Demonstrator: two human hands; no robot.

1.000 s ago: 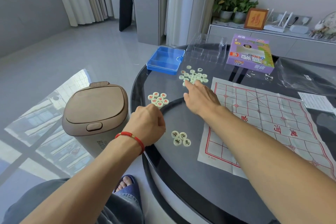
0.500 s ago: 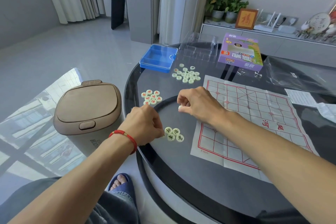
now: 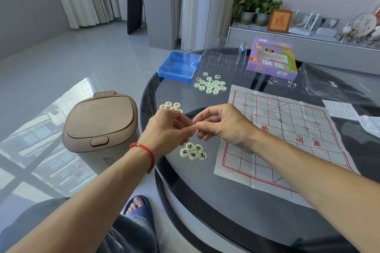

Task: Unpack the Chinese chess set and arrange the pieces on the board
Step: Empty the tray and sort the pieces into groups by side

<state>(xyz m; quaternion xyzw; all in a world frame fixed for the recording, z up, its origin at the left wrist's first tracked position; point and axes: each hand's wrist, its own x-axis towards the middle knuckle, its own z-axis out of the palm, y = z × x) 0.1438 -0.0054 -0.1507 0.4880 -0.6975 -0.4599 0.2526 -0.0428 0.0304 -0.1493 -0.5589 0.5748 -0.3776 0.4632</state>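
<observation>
A white paper chess board [image 3: 292, 129] with red lines lies on the dark round table [image 3: 226, 211]. My left hand [image 3: 166, 131] and my right hand [image 3: 224, 125] meet above the table, both pinching one small pale chess piece [image 3: 195, 129] with red marking. Just below them sits a cluster of black-lettered pieces [image 3: 193, 151]. A cluster of red-lettered pieces [image 3: 170, 106] lies behind my left hand. A larger pile of unsorted pieces [image 3: 211, 85] rests farther back.
A blue plastic box [image 3: 178, 65], a clear plastic tray [image 3: 224, 55] and the purple game carton [image 3: 271, 58] stand at the table's far side. Plastic wrap [image 3: 337, 84] and paper slips [image 3: 347, 111] lie right. A tan lidded bin [image 3: 98, 125] stands left of the table.
My right hand drew back from the far pile with a piece and came toward my left hand. Both hands now meet on that piece above the black-lettered cluster.
</observation>
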